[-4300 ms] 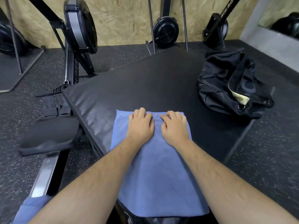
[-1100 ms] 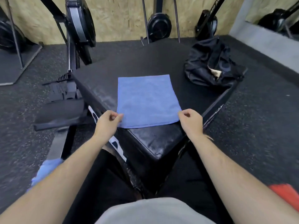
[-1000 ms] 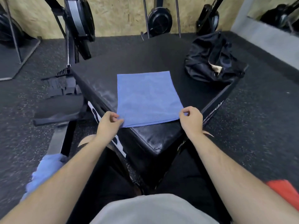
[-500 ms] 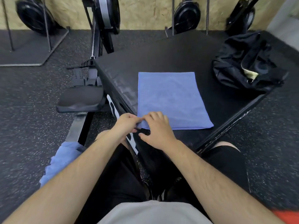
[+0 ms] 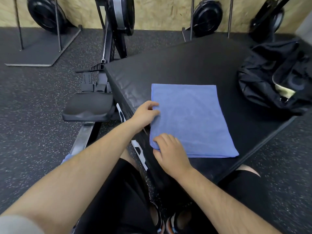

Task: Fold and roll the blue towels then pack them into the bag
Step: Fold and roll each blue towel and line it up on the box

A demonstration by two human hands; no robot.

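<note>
Two hands, left (image 5: 146,114) and right (image 5: 170,152), pinch left edge of blue towel (image 5: 192,119)

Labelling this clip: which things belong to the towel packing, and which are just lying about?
Job: folded blue cloth towel, black fabric duffel bag, left hand, right hand, black padded box.
Lying about: black rowing-machine seat, round black flywheels.

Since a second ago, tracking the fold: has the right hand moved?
Yes: the right hand went left along the blue towel's near edge, away from the bag.
</note>
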